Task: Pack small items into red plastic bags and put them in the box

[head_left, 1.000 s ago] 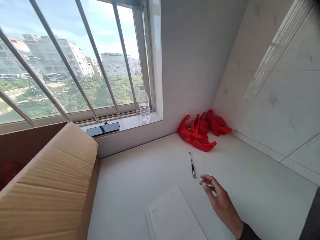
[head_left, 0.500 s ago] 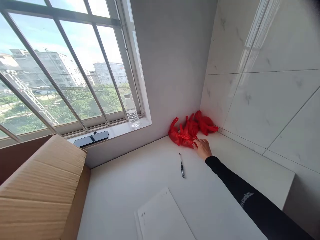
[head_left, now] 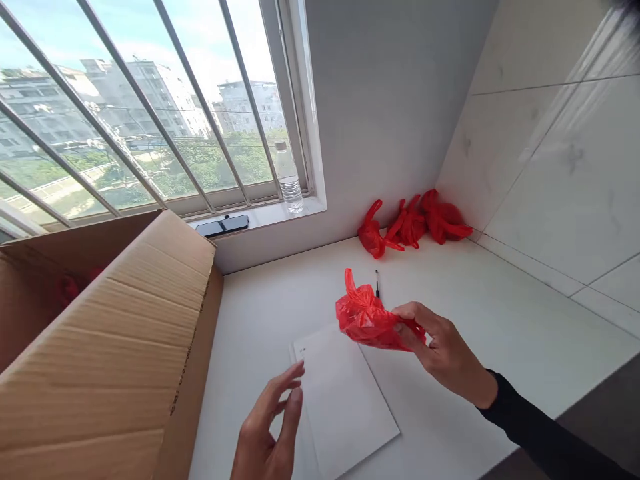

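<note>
A crumpled red plastic bag (head_left: 365,317) hangs in my right hand (head_left: 443,347), pinched at its right end by thumb and fingers. One loop handle of the bag sticks up. Its contents, if any, are hidden. My left hand (head_left: 273,423) is raised at the lower middle, fingers apart and nothing in them, left of the bag. Beneath both lies a white pad of paper (head_left: 345,407) on the white table (head_left: 250,333). A black pen (head_left: 377,283) lies just behind the bag, partly covered by it.
Several more red plastic bags (head_left: 410,223) sit in the back corner. At left stands an open cardboard box (head_left: 110,327) with something red inside (head_left: 70,288). On the windowsill are a phone (head_left: 223,225) and a clear water bottle (head_left: 290,180). Tiled wall (head_left: 550,153) bounds the right.
My right hand has taken one red plastic bag from the corner group and brought it toward me, above the paper. My left hand has come into view. The camera view has shifted.
</note>
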Motion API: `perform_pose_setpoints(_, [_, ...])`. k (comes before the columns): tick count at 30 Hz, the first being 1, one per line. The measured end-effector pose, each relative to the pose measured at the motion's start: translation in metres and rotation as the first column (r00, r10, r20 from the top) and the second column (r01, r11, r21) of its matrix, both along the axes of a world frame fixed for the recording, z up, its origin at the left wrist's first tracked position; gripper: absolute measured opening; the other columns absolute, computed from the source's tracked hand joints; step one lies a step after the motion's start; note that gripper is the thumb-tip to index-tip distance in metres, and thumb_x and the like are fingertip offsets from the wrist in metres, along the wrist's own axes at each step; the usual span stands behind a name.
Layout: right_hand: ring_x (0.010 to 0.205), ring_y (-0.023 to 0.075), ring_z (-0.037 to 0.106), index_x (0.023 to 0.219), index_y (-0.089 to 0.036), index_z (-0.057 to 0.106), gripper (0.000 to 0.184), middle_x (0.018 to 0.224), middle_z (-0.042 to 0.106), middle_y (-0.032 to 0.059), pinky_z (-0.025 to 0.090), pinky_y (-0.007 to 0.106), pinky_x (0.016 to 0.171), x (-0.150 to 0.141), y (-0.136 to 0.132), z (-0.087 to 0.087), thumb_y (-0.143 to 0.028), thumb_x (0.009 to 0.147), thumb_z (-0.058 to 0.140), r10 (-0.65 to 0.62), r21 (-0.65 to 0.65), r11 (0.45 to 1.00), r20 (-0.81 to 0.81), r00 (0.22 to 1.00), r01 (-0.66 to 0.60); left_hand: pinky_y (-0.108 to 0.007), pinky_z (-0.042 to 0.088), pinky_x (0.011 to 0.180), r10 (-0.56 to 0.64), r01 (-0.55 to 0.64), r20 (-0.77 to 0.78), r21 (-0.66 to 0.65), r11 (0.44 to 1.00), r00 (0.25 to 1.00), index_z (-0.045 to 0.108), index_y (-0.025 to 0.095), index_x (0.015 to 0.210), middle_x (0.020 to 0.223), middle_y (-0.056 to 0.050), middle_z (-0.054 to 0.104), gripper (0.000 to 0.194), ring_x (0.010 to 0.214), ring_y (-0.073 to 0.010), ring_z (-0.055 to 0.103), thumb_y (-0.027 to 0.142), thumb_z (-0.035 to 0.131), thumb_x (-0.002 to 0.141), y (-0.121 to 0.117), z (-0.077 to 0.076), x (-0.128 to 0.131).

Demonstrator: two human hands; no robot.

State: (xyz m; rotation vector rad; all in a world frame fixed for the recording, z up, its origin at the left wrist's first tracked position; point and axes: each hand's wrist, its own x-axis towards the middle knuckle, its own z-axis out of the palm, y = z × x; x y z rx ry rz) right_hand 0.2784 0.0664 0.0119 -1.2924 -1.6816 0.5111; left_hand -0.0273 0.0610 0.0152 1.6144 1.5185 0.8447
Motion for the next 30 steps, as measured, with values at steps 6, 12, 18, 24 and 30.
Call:
perform_pose_setpoints(6, [0.108, 0.0215, 0.061, 0.116, -0.030, 0.056, 0.025, 0.112, 0.067, 0.0008, 0.034, 0.056, 0.116, -0.049, -0.027, -0.056, -0.012, 0.105, 0.042, 0.285, 0.017, 0.958, 0.087, 0.955, -0.288, -0.050, 0.045, 0.112, -0.061, 0.069, -0.087, 0.093, 0.993, 0.994, 0.046, 0.035, 0.148, 0.148, -0.007, 0.053, 0.047, 0.138, -0.0273, 0.048, 0.048, 0.050, 0.102, -0.013, -0.038, 0.011])
perform_pose_setpoints(12, [0.110, 0.0233, 0.060, 0.124, -0.027, 0.052, 0.038, 0.114, 0.065, 0.0021, 0.028, 0.064, 0.118, -0.063, -0.051, -0.059, -0.010, 0.091, 0.045, 0.235, 0.031, 0.970, 0.111, 0.966, -0.240, -0.045, 0.054, 0.092, -0.091, 0.151, -0.238, 0.247, 0.957, 0.967, 0.047, 0.038, 0.148, 0.115, -0.007, 0.059, 0.047, 0.111, -0.0246, 0.056, 0.035, 0.057, 0.102, -0.025, -0.050, 0.005])
perform_pose_setpoints(18, [0.106, 0.0226, 0.061, 0.120, -0.024, 0.060, 0.021, 0.108, 0.065, 0.0032, 0.023, 0.063, 0.122, -0.072, -0.059, -0.058, -0.017, 0.100, 0.058, 0.166, 0.077, 0.978, 0.260, 0.951, -0.192, -0.042, 0.057, 0.083, -0.038, 0.201, -0.324, 0.487, 0.850, 0.945, 0.073, 0.027, 0.114, 0.107, -0.008, 0.054, 0.021, 0.103, -0.0243, 0.057, 0.020, 0.062, 0.098, -0.024, -0.050, 0.009])
perform_pose_setpoints(24, [0.146, 0.0343, 0.035, 0.148, -0.021, 0.049, 0.045, 0.155, 0.045, 0.0136, 0.017, 0.072, 0.121, -0.073, -0.062, -0.061, -0.010, 0.104, 0.051, 0.052, 0.242, 0.951, 0.486, 0.872, -0.191, -0.035, 0.056, 0.080, -0.025, 0.174, -0.265, 0.557, 0.812, 0.964, 0.070, 0.024, 0.110, 0.105, -0.006, 0.056, 0.021, 0.100, -0.0206, 0.058, 0.010, 0.063, 0.095, -0.027, -0.050, 0.008])
perform_pose_setpoints(30, [0.144, 0.0354, 0.038, 0.142, -0.017, 0.055, 0.039, 0.150, 0.049, 0.0160, 0.020, 0.075, 0.119, -0.078, -0.062, -0.057, -0.010, 0.103, 0.053, 0.054, 0.263, 0.945, 0.455, 0.889, -0.193, -0.031, 0.054, 0.081, -0.016, 0.136, -0.200, 0.603, 0.786, 0.980, 0.069, 0.024, 0.109, 0.105, -0.004, 0.056, 0.024, 0.099, -0.0174, 0.059, 0.006, 0.066, 0.093, -0.032, -0.042, 0.011])
